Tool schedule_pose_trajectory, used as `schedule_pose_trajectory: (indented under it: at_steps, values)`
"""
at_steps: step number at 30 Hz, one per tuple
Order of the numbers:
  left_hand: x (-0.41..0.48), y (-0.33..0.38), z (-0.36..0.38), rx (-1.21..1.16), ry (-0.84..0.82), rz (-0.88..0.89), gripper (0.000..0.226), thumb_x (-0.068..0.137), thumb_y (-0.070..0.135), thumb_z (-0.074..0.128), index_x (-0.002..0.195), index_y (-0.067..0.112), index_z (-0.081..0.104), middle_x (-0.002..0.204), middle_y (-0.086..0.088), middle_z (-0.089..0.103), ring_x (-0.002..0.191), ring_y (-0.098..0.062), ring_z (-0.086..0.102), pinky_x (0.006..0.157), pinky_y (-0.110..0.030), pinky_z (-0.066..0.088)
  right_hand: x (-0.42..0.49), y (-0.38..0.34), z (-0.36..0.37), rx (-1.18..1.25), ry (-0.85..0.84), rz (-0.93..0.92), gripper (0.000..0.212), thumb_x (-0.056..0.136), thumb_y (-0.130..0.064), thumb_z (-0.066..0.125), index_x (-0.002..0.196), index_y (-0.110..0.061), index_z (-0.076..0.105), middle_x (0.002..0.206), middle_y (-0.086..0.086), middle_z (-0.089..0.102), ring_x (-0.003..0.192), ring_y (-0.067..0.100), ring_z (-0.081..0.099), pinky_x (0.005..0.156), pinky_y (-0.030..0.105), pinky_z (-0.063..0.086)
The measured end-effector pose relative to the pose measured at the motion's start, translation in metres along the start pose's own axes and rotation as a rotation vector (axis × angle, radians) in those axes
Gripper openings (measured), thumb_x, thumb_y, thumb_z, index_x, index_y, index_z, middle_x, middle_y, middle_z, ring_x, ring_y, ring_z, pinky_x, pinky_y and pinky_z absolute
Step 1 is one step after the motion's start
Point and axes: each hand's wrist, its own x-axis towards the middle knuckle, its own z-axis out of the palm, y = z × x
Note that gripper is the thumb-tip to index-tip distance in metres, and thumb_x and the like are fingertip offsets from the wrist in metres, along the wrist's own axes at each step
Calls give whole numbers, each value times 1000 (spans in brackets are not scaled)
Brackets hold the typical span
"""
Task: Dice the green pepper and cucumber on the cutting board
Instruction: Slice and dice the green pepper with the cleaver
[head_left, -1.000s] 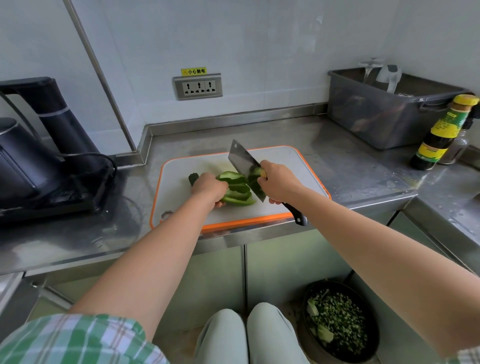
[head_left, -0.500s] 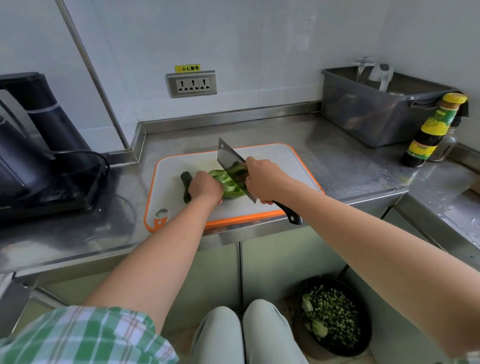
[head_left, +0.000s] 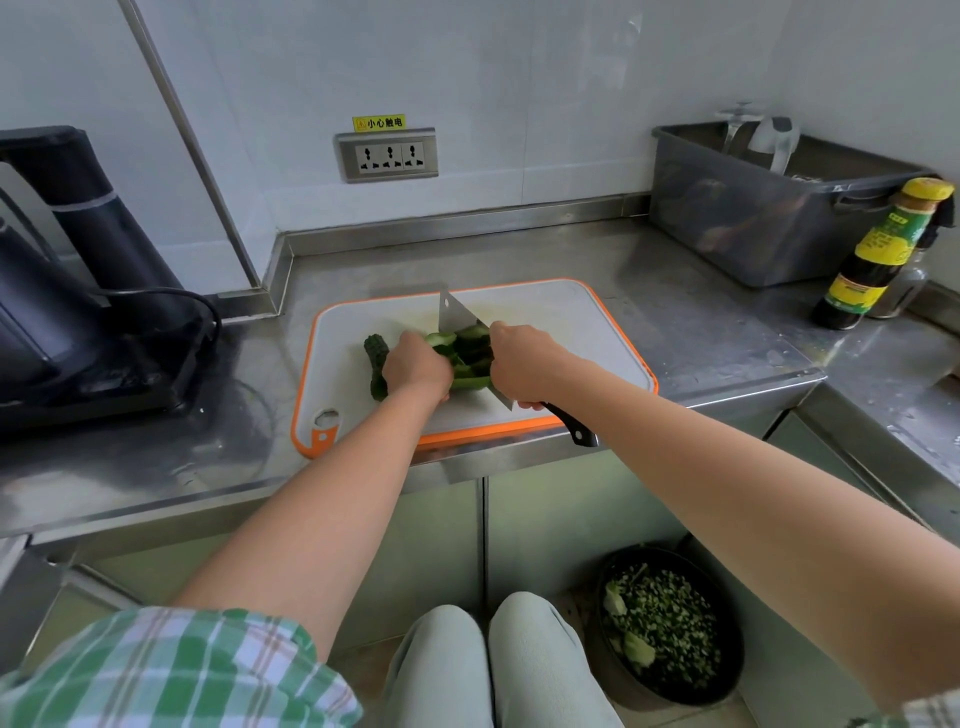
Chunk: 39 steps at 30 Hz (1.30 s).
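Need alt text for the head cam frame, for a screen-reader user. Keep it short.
Seen from above, a person's right hand grips a cleaver, its blade among green pepper pieces that the left hand holds on a white, orange-rimmed cutting board. A dark cucumber lies on the board just left of that hand. The board sits on a steel counter.

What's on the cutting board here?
Mainly green pepper pieces, held by the left hand and cut by the cleaver in the right hand; a dark cucumber lies to their left. The hands hide part of both vegetables.
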Motion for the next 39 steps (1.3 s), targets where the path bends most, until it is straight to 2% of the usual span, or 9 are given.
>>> schedule_pose_trajectory:
  at_steps: [5, 10, 15, 19, 21, 26, 30, 36, 39]
  values:
    - [0, -2, 2, -14, 8, -12, 27, 94, 3, 45, 121, 2, 49, 117, -19, 57, 98, -38, 61, 48, -34, 52, 5, -1, 8, -25, -19, 0, 28, 86, 8, 48, 108, -5, 37, 74, 13, 47, 52, 24, 54, 39, 29, 43]
    - [4, -5, 1, -12, 9, -1, 27, 95, 3, 43, 122, 2, 46, 113, -19, 57, 92, -37, 62, 54, -36, 54, 11, -4, 18, -30, 36, -6, 33, 85, 5, 49, 116, -2, 41, 89, 13, 50, 74, 29, 53, 60, 34, 45]
    - [4, -6, -6, 46, 48, 119, 22, 95, 13, 46, 115, 4, 50, 111, -19, 61, 98, -40, 61, 82, -45, 55, 17, -5, 14, 38, 52, 9, 18, 89, 2, 45, 102, -7, 37, 83, 12, 46, 78, 32, 59, 61, 40, 56]
    - [2, -5, -23, 131, 154, 175, 24, 95, 22, 50, 110, 5, 57, 111, -16, 64, 105, -38, 58, 78, -34, 43, 20, -3, 8, 181, 93, 17, 7, 95, -4, 41, 101, -6, 39, 86, 17, 54, 61, 30, 62, 43, 32, 52]
    - [5, -10, -31, 135, 213, 140, 26, 93, 27, 50, 105, 7, 61, 110, -16, 65, 106, -38, 57, 74, -34, 40, 20, 4, -5, 313, 165, 13, 9, 95, -5, 37, 103, -6, 40, 78, 16, 54, 49, 28, 55, 34, 27, 43]
    - [18, -23, -41, 239, 174, -81, 43, 92, 44, 45, 116, 14, 64, 133, -18, 47, 125, -38, 33, 94, -37, 35, 10, 30, -33, 204, 253, 120, 12, 85, 2, 39, 94, -1, 46, 62, 13, 58, 46, 25, 56, 47, 33, 51]
    - [22, -27, -32, 286, -2, -119, 46, 91, 41, 50, 124, 9, 54, 135, -19, 44, 127, -36, 34, 82, -32, 27, 4, 37, -18, 13, 150, 204, 16, 79, 3, 44, 65, -4, 46, 25, -1, 43, 32, 14, 48, 37, 20, 32]
    - [27, -35, -39, 272, 42, -73, 36, 88, 29, 61, 116, 5, 60, 126, -20, 56, 118, -36, 49, 90, -35, 42, 5, 24, -9, 75, 56, 221, 10, 82, 3, 44, 74, -4, 45, 34, 2, 53, 36, 17, 53, 42, 21, 39]
    - [28, -42, -46, 166, 41, -32, 19, 87, 22, 62, 94, 4, 63, 105, -17, 65, 102, -36, 59, 74, -31, 44, 4, 25, -10, 123, 64, 241, 11, 82, 3, 42, 77, 0, 52, 36, 3, 54, 33, 16, 52, 42, 20, 40]
